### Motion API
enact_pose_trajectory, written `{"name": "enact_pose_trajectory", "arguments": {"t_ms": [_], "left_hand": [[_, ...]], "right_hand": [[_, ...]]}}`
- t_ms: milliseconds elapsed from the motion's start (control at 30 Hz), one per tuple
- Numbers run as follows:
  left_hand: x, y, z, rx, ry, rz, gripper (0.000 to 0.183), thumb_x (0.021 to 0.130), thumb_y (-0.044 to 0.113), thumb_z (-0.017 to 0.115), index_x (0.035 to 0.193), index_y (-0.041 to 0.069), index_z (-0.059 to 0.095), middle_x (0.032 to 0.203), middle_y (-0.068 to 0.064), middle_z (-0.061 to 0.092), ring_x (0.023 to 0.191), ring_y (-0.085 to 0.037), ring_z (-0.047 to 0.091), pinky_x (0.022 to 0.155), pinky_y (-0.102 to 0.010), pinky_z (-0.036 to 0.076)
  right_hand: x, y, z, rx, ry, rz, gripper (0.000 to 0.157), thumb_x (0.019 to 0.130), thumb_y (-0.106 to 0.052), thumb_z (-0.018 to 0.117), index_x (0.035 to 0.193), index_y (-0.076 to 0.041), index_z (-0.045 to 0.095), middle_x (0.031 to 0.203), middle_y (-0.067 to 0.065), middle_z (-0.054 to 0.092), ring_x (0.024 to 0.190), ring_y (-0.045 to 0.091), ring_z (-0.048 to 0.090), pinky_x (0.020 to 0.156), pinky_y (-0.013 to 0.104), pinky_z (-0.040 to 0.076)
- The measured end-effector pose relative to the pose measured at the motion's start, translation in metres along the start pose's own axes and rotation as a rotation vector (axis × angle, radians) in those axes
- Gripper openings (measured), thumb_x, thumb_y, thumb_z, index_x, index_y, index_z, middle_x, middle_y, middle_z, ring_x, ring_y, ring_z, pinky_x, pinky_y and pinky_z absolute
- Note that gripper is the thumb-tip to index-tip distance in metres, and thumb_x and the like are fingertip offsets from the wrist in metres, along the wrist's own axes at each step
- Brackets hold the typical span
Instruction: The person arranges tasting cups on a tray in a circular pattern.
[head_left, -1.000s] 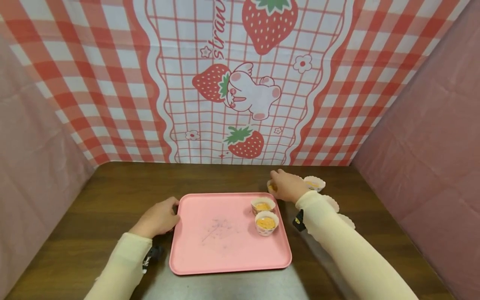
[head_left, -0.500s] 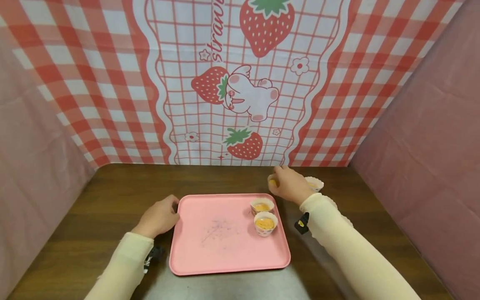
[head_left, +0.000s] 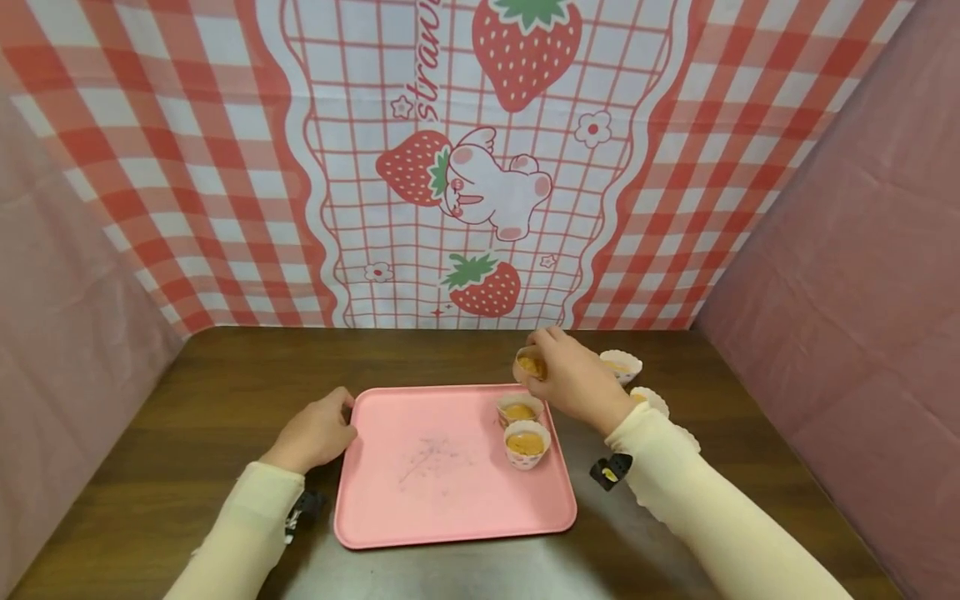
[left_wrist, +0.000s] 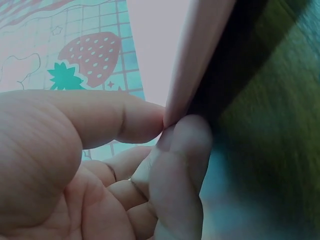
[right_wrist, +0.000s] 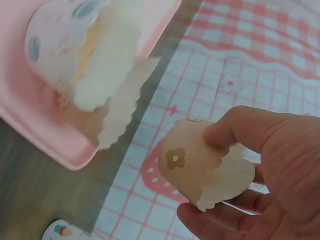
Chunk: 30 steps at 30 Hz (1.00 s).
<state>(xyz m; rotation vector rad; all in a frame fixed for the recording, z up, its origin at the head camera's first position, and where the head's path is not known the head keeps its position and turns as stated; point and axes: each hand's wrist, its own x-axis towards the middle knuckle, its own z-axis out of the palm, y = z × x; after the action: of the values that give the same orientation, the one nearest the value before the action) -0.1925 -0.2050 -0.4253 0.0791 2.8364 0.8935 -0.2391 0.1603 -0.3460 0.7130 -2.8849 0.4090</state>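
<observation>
Head view: the right hand [head_left: 573, 379] holds a cupcake [head_left: 531, 365] in a paper liner above the far right corner of the pink tray [head_left: 420, 500], clear of the surface. In the right wrist view the grip is narrow, thumb and fingertips [right_wrist: 227, 134] pinching the liner's wall, the cupcake [right_wrist: 200, 170] tilted on its side.

Two more cupcakes stand on the tray along its right edge, just below the held one: the farther cupcake [head_left: 519, 410] and the nearer cupcake [head_left: 527, 443], side by side and touching or nearly so. The rest of the tray is bare, with faint scuff marks in the middle.

On the table [head_left: 225, 375], right of the tray, two further cupcakes [head_left: 621, 365] sit behind the right forearm, partly hidden.

The left hand [head_left: 315, 433] is at the tray's left edge; the left wrist view shows thumb and forefinger [left_wrist: 180, 145] pinching the rim [left_wrist: 195, 65].
</observation>
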Motion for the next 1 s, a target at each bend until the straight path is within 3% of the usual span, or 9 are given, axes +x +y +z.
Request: {"name": "enact_pose_trajectory", "arguments": {"t_ms": [233,500,1000], "left_hand": [[0.001,0.001,0.000,0.012,-0.010,0.007,0.035,0.092,0.012,0.062,0.124,0.001,0.057,0.085,-0.006,0.064,0.073,-0.023,0.057,0.070,-0.043,0.048],[0.000,0.003,0.001,0.013,-0.015,0.010,0.034,0.093,0.011,0.060,0.125,-0.001,0.057,0.092,-0.010,0.070,0.079,-0.025,0.061,0.077,-0.048,0.050],[-0.002,0.005,0.000,-0.017,-0.028,-0.006,0.032,0.094,0.010,0.058,0.125,0.000,0.056,0.079,-0.004,0.068,0.069,-0.020,0.061,0.068,-0.040,0.049]], "right_hand": [[-0.005,-0.019,-0.003,-0.064,0.016,-0.034,0.040,0.088,-0.034,0.080,0.117,-0.013,0.063,0.101,0.002,0.060,0.085,0.017,0.061,0.067,0.037,0.054],[-0.007,-0.027,0.001,-0.043,-0.003,-0.054,0.043,0.088,-0.032,0.081,0.121,-0.011,0.062,0.103,0.002,0.060,0.085,0.015,0.062,0.061,0.031,0.051],[0.009,-0.045,0.021,-0.037,-0.022,-0.110,0.046,0.087,-0.033,0.080,0.124,-0.013,0.062,0.105,-0.001,0.061,0.087,0.012,0.061,0.065,0.035,0.054]]}}
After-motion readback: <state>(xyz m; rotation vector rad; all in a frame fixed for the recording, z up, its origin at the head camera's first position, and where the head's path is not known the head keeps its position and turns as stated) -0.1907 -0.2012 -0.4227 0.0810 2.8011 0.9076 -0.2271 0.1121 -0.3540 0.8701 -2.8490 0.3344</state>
